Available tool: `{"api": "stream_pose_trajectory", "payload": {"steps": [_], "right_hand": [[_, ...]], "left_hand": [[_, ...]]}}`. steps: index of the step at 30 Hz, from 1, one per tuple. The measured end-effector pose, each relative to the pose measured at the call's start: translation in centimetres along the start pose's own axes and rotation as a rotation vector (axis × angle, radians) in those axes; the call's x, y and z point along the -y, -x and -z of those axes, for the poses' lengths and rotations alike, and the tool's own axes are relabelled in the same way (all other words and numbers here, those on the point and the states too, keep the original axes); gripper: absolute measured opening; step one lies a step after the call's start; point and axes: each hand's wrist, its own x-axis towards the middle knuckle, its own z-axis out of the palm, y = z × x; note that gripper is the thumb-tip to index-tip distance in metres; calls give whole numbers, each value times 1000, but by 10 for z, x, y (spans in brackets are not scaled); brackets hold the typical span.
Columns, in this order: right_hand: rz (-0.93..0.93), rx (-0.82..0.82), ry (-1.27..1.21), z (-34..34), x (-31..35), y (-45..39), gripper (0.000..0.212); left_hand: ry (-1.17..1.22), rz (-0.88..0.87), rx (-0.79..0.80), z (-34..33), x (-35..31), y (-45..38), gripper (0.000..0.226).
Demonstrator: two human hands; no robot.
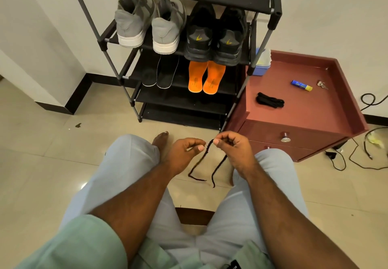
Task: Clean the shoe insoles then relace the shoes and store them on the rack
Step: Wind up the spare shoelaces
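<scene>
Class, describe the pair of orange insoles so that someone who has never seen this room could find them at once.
Start at the black shoe rack against the wall. On its upper shelf stand the black shoes, heels outward; directly beneath them, on the next shelf down, lie the orange insoles, side by side. The black insoles to their left are dark with pale edges; only these are bright orange.

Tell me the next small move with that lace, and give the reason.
Probably take one pair of shoes off the rack. The right hand pinches the dark lace, which hangs folded with both ends near the floor, while the left hand holds nothing; the black shoes sit on the rack.
</scene>
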Motion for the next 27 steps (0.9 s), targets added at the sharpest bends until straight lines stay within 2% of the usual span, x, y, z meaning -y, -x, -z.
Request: {"api": "stream_pose_trajectory", "payload": {"steps": [8,14,20,27], "right_hand": [[11,39,31,-4,-4,0,7],[12,69,37,-9,-5,0,7],[8,70,48,-10,-6,-1,8],[-3,92,47,-10,-5,0,20]], "left_hand": [[78,-51,39,-8,0,0,34],[79,-81,-94,-8,0,-2,22],[109,-75,-103,-8,2,-3,20],[90,-83,-123,-7,5,-4,17]]}}
